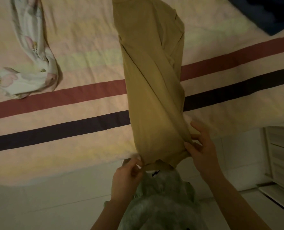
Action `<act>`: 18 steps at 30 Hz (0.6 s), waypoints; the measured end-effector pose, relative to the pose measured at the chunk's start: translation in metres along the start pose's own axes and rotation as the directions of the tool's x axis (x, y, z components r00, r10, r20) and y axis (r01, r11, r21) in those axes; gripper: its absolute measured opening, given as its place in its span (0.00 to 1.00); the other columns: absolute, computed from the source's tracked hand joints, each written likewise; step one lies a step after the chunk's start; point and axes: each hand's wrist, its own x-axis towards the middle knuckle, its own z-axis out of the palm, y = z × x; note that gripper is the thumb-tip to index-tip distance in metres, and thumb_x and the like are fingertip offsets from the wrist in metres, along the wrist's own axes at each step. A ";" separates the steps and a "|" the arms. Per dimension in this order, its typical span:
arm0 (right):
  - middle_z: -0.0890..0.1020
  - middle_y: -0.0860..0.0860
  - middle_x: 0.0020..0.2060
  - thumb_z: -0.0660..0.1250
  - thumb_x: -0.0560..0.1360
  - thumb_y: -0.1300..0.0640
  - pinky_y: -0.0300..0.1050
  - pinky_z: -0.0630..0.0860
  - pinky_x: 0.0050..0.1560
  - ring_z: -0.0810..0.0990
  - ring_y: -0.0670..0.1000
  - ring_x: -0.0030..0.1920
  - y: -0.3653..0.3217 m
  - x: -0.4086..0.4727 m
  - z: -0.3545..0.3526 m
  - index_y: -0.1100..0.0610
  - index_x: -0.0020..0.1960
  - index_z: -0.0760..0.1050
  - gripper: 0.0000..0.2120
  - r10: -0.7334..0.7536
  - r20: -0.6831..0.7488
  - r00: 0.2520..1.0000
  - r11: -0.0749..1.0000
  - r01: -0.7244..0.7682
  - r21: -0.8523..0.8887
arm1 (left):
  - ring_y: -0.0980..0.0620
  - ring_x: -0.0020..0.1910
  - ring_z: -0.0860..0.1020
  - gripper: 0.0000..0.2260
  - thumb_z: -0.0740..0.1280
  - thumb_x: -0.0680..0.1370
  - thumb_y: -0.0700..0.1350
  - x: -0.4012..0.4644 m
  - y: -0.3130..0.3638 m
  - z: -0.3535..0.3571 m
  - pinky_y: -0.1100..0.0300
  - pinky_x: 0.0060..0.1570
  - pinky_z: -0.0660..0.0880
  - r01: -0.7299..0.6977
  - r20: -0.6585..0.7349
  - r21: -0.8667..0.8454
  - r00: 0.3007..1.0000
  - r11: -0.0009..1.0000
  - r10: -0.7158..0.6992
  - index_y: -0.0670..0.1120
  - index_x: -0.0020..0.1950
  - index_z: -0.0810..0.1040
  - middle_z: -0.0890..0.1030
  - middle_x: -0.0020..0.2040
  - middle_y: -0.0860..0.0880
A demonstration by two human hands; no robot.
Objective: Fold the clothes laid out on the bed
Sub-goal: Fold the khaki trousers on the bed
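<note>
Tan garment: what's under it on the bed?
The tan garment lies across the striped bedspread; the red stripe and dark stripe run under it and reappear on its other side. Whether anything else lies beneath is hidden. Both hands, left hand and right hand, pinch its near edge.

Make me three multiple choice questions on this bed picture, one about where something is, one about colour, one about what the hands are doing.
1. Where does the floral garment lie?
A. left of the tan garment
B. on top of it
C. on the floor

2. What colours are the two stripes on the bedspread?
A. green and white
B. red and dark
C. yellow and orange

3. What are the hands doing?
A. resting flat
B. hanging empty
C. gripping the tan garment's near end

Answers: 1 A, it lies far left on the bed. 2 B, both stripes cross the bedspread. 3 C, left hand and right hand pinch the fabric.
</note>
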 end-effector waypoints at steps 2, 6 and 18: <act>0.77 0.46 0.49 0.65 0.73 0.70 0.32 0.77 0.42 0.78 0.41 0.45 0.006 0.004 0.003 0.45 0.66 0.67 0.28 -0.014 0.001 1.000 0.995 0.014 -0.099 | 0.55 0.42 0.78 0.04 0.68 0.75 0.48 0.003 0.000 0.010 0.61 0.48 0.77 0.000 0.089 0.052 0.996 0.999 -0.005 0.56 0.48 0.75 0.81 0.46 0.51; 0.76 0.52 0.55 0.64 0.73 0.71 0.33 0.73 0.44 0.76 0.49 0.49 0.014 0.016 0.011 0.53 0.69 0.66 0.28 -0.032 0.048 0.998 0.973 0.042 -0.225 | 0.64 0.39 0.75 0.07 0.67 0.75 0.55 0.015 0.004 0.020 0.73 0.44 0.71 -0.024 0.129 0.051 0.992 0.998 0.017 0.60 0.52 0.75 0.76 0.41 0.62; 0.72 0.53 0.62 0.73 0.70 0.59 0.45 0.76 0.54 0.74 0.50 0.57 -0.006 0.048 0.013 0.44 0.73 0.53 0.41 -0.165 0.123 0.979 0.948 0.192 -0.255 | 0.61 0.43 0.80 0.18 0.72 0.72 0.43 0.067 0.029 -0.028 0.70 0.49 0.76 -0.184 -0.049 -0.295 0.983 0.937 0.178 0.56 0.59 0.74 0.82 0.40 0.57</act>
